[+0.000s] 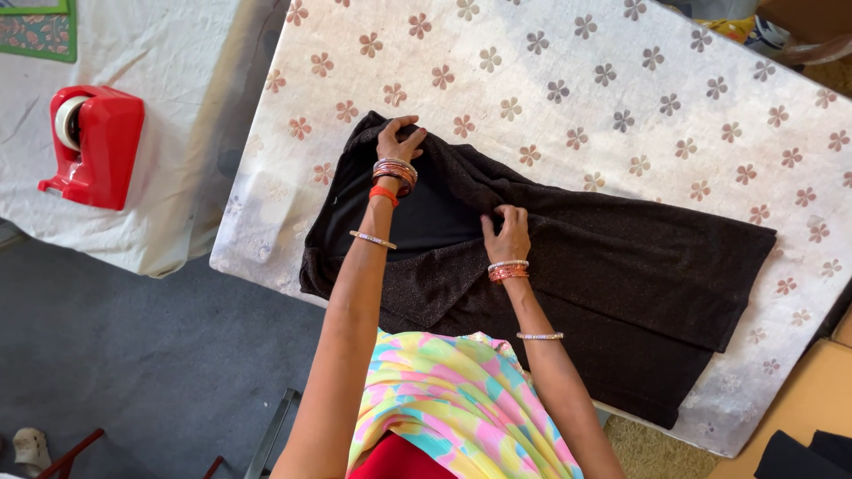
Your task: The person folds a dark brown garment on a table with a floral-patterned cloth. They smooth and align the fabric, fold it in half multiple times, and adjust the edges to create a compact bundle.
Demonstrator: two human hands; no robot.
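While both of my hands rest on it, these notes hold:
Garment: black garment (621, 266) lies flat on the table (621, 98), partly folded, long part running to my right, its near corner close to the table's near edge.
Left hand: my left hand (398, 140) is curled, fingers pinching the cloth's far left corner near the upper end of the fold.
Right hand: my right hand (508, 233) has fingers bent, gripping a fold at the middle of the garment.
Table cover: white cloth printed with pink and grey four-petal flowers; broad bare stretch beyond the garment on the far side and to the right.
Edges: left end of the garment sits just beside the table's left edge; grey floor (133, 355) open below it.
Second table: white-covered table (177, 106) to my left, gap between the two narrow.
Tape dispenser: red tape dispenser (93, 145) with a pale roll stands on that second table, well apart from my hands.
Far left corner: green-edged patterned mat (35, 31), partly out of view.
Lower right: tan cardboard (799, 399) beside the table, dark cloth on it.
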